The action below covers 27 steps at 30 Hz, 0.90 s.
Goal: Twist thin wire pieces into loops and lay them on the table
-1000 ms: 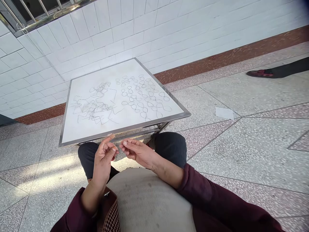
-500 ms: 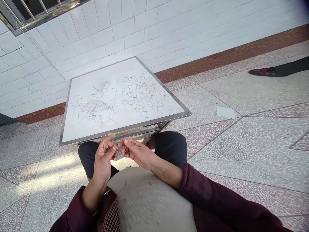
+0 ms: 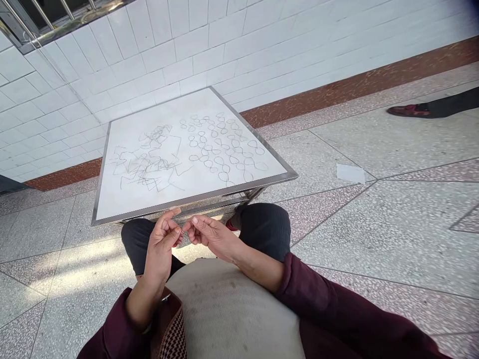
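My left hand point(image 3: 161, 244) and my right hand point(image 3: 209, 235) meet above my lap, just in front of the near edge of a small metal-framed table point(image 3: 187, 202). Both hands have their fingers curled and pinched together, fingertips almost touching; whatever thin piece lies between them is too small to make out. On the white tabletop lie a tangle of loose bent wires point(image 3: 147, 162) at the left and several rows of wire figure-eight loops point(image 3: 224, 149) at the right.
A white tiled wall with a brown skirting point(image 3: 337, 89) runs behind the table. Terrazzo floor spreads to the right, with a scrap of paper point(image 3: 350, 173) on it. Another person's shoe and trouser leg point(image 3: 411, 109) show at the far right.
My two hands have drawn slightly closer, fingertips now nearly touching. The table and wires have not moved.
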Tool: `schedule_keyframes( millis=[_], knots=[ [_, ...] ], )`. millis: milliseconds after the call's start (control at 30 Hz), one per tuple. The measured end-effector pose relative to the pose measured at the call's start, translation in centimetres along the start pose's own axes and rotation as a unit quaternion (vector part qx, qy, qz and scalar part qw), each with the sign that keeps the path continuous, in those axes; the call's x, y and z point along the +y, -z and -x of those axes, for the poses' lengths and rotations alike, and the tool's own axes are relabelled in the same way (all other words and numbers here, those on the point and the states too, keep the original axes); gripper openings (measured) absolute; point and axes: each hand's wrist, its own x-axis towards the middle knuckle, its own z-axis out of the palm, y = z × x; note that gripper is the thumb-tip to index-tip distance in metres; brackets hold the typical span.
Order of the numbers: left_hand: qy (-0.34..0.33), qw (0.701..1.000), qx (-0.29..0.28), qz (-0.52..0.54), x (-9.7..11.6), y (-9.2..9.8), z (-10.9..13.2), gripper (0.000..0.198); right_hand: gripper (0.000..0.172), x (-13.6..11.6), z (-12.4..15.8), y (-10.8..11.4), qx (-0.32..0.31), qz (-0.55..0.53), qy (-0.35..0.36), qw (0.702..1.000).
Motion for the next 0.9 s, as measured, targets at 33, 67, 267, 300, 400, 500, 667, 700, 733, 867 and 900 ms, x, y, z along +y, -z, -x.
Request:
schedule_keyframes(
  millis=[33,67,267,300,400,500,667,700,733,867,900],
  knots=[
    [0.000,1.000,-0.002,-0.005,0.04,0.03,0.00,0.038,0.041,0.01,0.00,0.04,-0.001,0.001,0.000,1.000],
    [0.001,1.000,-0.005,-0.009,0.09,0.05,0.00,0.037,0.041,0.01,0.01,0.08,-0.003,0.002,0.001,1.000],
    [-0.007,0.999,-0.022,-0.026,0.04,0.32,-0.03,0.037,0.043,0.00,0.05,0.28,-0.016,0.016,0.000,1.000],
    [-0.010,0.999,-0.024,-0.031,0.01,0.36,-0.03,0.037,0.043,0.00,0.05,0.30,-0.017,0.017,-0.002,1.000],
    [-0.023,0.999,-0.023,-0.043,-0.02,0.45,-0.06,0.038,0.043,0.03,0.04,0.35,-0.013,0.020,-0.003,1.000],
    [-0.028,0.998,-0.018,-0.048,0.03,0.46,-0.07,0.038,0.044,0.01,0.05,0.33,-0.009,0.026,-0.003,1.000],
    [-0.024,0.998,-0.012,-0.053,0.12,0.45,-0.03,0.040,0.044,-0.08,0.10,0.26,-0.001,0.043,0.007,0.999],
    [-0.028,0.998,-0.012,-0.056,0.13,0.46,-0.02,0.041,0.044,-0.09,0.11,0.26,0.001,0.049,0.010,0.999],
    [-0.032,0.998,-0.014,-0.061,0.13,0.47,-0.01,0.041,0.044,-0.10,0.11,0.28,0.002,0.055,0.013,0.998],
    [-0.040,0.996,-0.020,-0.074,0.02,0.52,-0.03,0.040,0.045,-0.14,0.11,0.36,0.000,0.071,0.016,0.997],
    [-0.039,0.996,-0.020,-0.076,-0.02,0.52,-0.03,0.039,0.045,-0.15,0.12,0.38,0.000,0.072,0.015,0.997]
  ],
)
